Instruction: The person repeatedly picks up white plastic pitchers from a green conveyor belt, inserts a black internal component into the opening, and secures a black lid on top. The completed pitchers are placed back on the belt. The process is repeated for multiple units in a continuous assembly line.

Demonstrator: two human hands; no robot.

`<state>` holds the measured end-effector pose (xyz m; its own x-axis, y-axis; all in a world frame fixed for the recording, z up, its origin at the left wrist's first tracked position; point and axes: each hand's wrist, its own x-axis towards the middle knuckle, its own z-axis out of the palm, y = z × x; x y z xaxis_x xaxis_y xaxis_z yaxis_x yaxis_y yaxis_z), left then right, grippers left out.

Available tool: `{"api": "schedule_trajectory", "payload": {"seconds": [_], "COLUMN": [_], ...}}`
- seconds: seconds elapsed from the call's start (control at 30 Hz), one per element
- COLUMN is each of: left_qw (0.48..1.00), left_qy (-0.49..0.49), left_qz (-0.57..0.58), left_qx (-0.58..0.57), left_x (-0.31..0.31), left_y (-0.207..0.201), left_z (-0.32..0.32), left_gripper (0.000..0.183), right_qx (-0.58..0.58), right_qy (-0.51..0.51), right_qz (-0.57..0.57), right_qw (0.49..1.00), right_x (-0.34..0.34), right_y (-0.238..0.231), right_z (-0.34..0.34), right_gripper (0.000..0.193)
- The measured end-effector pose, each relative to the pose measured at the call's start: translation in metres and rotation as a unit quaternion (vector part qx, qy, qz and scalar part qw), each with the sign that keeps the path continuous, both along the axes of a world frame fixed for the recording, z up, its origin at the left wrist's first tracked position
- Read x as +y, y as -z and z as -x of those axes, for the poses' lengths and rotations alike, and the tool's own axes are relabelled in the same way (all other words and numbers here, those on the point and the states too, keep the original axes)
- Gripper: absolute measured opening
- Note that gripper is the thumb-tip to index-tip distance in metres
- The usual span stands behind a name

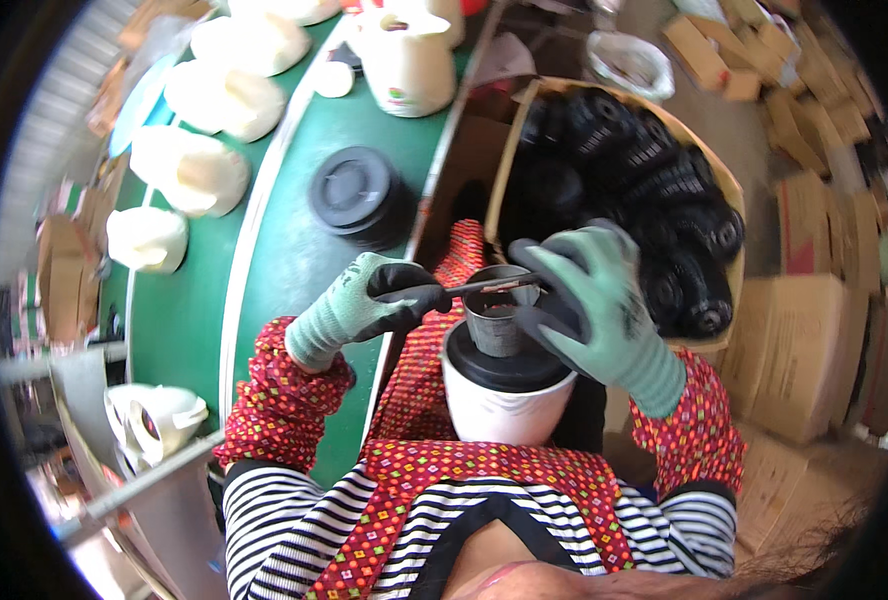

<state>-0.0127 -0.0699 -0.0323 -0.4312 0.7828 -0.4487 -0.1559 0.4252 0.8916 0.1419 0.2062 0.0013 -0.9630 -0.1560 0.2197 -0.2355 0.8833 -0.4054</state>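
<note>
Both hands wear light green gloves with black fingers. My left hand [389, 300] is closed on one end of a thin dark bar [484, 286], which lies level across the view. At the bar's other end, my right hand [589, 300] curls its fingers about it, partly blurred by motion. Just beneath the bar, a small dark grey cup [497, 330] stands on the black lid [464, 362] of a white pot-shaped body [509, 408], close against my lap. Small pieces appear to lie inside the cup, too small to make out.
On my left runs a green conveyor [289, 300] carrying a stack of round black parts [352, 190], white housings [189, 170] and a white jug-like body [407, 65]. To the right, a large carton [734, 200] holds several black parts [654, 190]. Cardboard boxes [789, 350] stand beyond it.
</note>
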Motion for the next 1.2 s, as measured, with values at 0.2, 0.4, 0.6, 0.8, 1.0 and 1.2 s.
{"api": "schedule_trajectory", "payload": {"seconds": [0.2,0.4,0.6,0.8,1.0,1.2], "left_qw": [0.965,0.906,0.825,0.931,0.875,0.778], "left_qy": [-0.187,-0.281,-0.252,-0.095,-0.446,-0.585], "left_qz": [0.073,0.092,0.167,-0.177,-0.179,-0.125], "left_qx": [0.170,0.304,0.477,0.305,0.061,0.192], "left_x": [-0.115,-0.213,-0.205,-0.170,-0.231,-0.314], "left_y": [0.039,0.152,0.117,0.030,0.033,0.084], "left_z": [-0.033,-0.054,-0.076,-0.138,-0.130,0.030], "left_gripper": [0.024,0.023,0.083,0.092,0.040,0.035], "right_qx": [-0.063,0.027,0.056,-0.212,-0.164,-0.182], "right_qy": [-0.053,-0.016,0.107,0.087,0.133,0.082], "right_qz": [0.172,0.284,0.427,0.805,0.742,0.677], "right_qw": [0.982,0.958,0.896,0.547,0.637,0.708], "right_x": [-0.015,-0.036,-0.054,-0.108,-0.177,-0.184], "right_y": [0.036,0.079,0.052,0.047,0.070,0.080], "right_z": [-0.044,-0.067,-0.036,0.012,0.034,0.015], "right_gripper": [0.081,0.056,0.026,0.072,0.057,0.053]}}
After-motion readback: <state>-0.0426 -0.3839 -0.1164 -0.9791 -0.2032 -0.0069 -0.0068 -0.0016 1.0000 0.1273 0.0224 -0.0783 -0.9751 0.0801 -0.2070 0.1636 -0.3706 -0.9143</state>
